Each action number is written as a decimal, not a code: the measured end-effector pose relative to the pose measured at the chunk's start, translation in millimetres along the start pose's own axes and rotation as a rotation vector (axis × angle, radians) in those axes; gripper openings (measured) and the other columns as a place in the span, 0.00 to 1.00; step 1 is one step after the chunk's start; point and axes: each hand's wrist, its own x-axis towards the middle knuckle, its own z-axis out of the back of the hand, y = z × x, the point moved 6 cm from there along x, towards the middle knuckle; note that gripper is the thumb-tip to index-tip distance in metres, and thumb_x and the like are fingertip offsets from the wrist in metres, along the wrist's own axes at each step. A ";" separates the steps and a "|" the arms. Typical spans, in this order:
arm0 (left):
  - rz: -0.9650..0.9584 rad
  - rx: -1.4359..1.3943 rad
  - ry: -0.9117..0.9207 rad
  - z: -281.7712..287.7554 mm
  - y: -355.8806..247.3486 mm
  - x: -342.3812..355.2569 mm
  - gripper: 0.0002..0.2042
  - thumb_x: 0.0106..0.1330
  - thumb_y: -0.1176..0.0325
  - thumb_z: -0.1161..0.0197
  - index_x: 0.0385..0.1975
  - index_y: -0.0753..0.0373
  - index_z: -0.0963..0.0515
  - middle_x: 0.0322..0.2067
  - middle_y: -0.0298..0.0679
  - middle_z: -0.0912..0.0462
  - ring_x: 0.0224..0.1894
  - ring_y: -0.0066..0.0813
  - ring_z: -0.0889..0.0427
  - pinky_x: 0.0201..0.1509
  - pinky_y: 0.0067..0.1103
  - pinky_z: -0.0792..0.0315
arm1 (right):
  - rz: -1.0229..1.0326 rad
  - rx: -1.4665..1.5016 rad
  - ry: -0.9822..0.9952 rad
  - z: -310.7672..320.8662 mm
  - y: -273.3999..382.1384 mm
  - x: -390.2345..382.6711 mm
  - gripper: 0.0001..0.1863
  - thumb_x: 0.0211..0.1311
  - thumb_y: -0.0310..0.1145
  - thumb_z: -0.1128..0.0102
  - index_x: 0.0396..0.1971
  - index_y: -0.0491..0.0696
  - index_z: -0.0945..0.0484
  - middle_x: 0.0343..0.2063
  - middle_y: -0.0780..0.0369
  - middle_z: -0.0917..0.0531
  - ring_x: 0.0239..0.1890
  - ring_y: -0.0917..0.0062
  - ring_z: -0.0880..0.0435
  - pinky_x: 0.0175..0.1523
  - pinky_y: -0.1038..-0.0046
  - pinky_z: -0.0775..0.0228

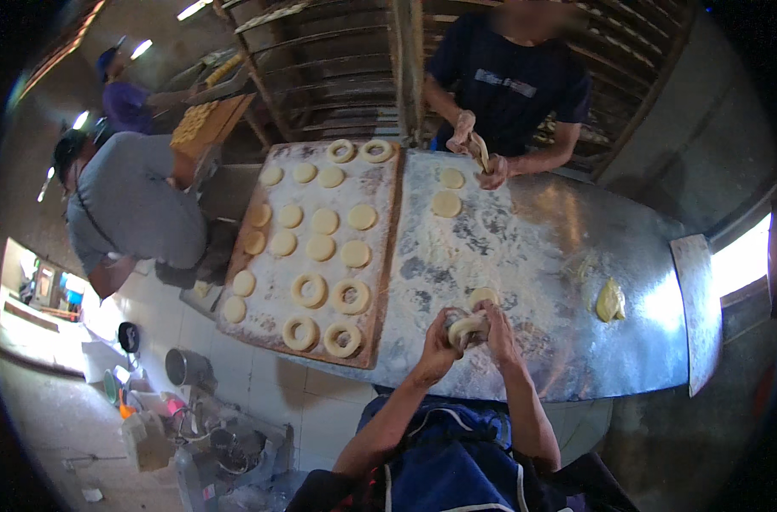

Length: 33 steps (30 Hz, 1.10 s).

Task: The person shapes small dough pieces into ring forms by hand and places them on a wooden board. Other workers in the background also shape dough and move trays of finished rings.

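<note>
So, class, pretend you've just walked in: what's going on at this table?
The person's left hand and right hand hold a curved piece of pale dough between them, over the near side of the floured table. Across it, a co-worker holds another piece of dough. On the floured board to the left lie six dough rings and many flat discs. A few more discs lie on the table, and a yellowish lump sits farther right.

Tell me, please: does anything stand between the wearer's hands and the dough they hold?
Nothing visible does: the left hand and right hand hold the dough piece. A dough disc lies just beyond, on the table.
</note>
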 end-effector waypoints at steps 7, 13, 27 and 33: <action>0.047 0.487 -0.268 32.4 0.6 19.5 0.22 0.75 0.51 0.49 0.57 0.63 0.32 0.37 0.41 0.20 0.36 0.39 0.16 0.34 0.33 0.24 | -0.093 0.343 -0.157 -13.5 -22.3 9.6 0.29 0.79 0.55 0.53 0.40 0.40 0.20 0.30 0.59 0.15 0.31 0.73 0.15 0.34 0.70 0.24; -0.001 -0.307 -0.577 56.8 -10.9 11.0 0.21 0.76 0.49 0.49 0.43 0.66 0.28 0.24 0.49 0.21 0.28 0.42 0.17 0.31 0.39 0.25 | 0.038 0.259 -0.214 -53.0 -8.7 7.9 0.38 0.78 0.64 0.62 0.34 0.41 0.20 0.26 0.58 0.17 0.32 0.74 0.18 0.38 0.70 0.25; -0.588 0.886 -0.515 119.8 -147.7 -40.2 0.19 0.80 0.54 0.55 0.24 0.54 0.35 0.15 0.36 0.34 0.18 0.35 0.31 0.26 0.36 0.31 | 0.492 -0.281 -0.035 -192.6 11.2 9.3 0.40 0.79 0.64 0.64 0.28 0.41 0.21 0.21 0.60 0.20 0.22 0.75 0.24 0.29 0.69 0.32; -0.602 0.541 -0.728 170.2 -178.9 -69.2 0.18 0.80 0.54 0.56 0.27 0.55 0.31 0.15 0.34 0.32 0.17 0.32 0.32 0.25 0.30 0.36 | 0.542 -0.544 0.403 -255.8 9.0 23.3 0.23 0.80 0.46 0.53 0.36 0.41 0.20 0.27 0.54 0.18 0.26 0.69 0.20 0.32 0.64 0.28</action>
